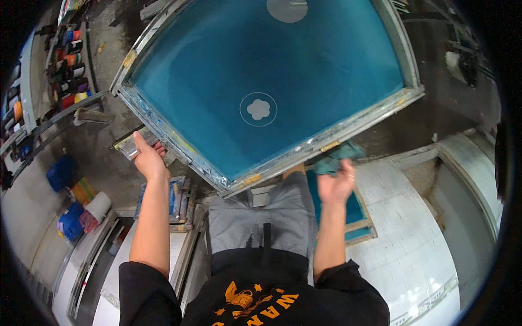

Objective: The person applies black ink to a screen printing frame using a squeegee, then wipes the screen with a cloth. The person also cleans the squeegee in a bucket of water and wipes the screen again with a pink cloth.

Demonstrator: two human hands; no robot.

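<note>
The left hand [150, 161] is pinching a metal plate [129, 145] by the lower-left edge of the blue screen [261, 70], while the right hand [333, 187] is curling its fingers around a green cloth [327, 161] (seemingly keeping it bunched) near the lower-right edge.

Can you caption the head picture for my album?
Left hand gripping flat silvery metal piece, right hand holding crumpled green cloth, by a large grey-framed blue screen.

Screen-printing workshop, framed blue screen [206, 81], shelved containers [77, 72]
</note>
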